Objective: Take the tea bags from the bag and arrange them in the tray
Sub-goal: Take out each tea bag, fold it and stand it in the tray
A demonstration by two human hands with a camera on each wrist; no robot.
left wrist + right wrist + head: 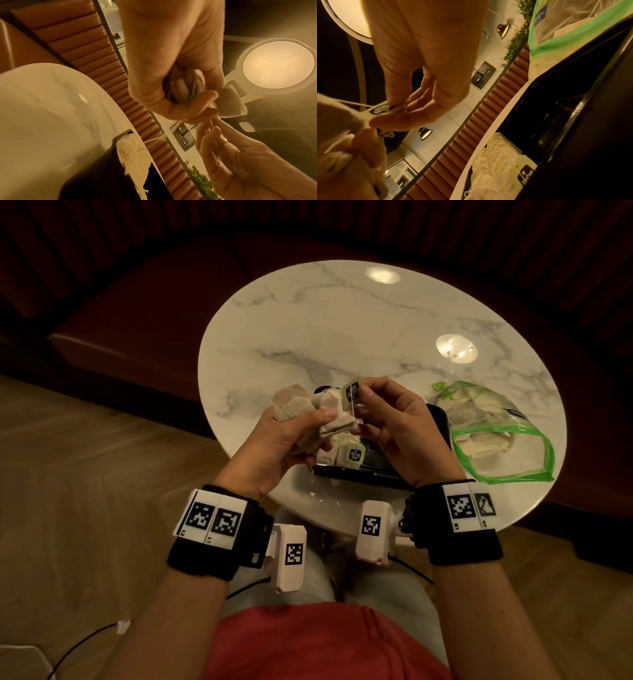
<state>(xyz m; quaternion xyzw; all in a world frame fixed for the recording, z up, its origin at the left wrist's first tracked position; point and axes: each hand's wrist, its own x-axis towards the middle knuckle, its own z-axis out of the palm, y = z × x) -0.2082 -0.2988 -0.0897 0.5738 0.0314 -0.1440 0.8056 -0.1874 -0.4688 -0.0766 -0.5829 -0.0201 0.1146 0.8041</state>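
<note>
My left hand (pixel 291 433) grips a bunch of pale tea bags (pixel 294 402) above the near left of the black tray (pixel 436 422); the left wrist view shows them (pixel 181 86) squeezed in the curled fingers. My right hand (pixel 387 412) pinches the paper tag (pixel 352 392) of one tea bag, its string running down to the bunch; the right wrist view shows the tag (pixel 381 109) between thumb and finger. More tea bags (pixel 344 455) lie in the tray's left end. The clear bag with green edging (pixel 493 433), with tea bags inside, lies right of the tray.
The round marble table (pixel 342 330) carries the tray and bag near its front edge. A brown padded bench (pixel 96 56) curves behind it. Wooden floor (pixel 85 457) lies to the left. My lap and red shirt (pixel 325 645) are just below the table edge.
</note>
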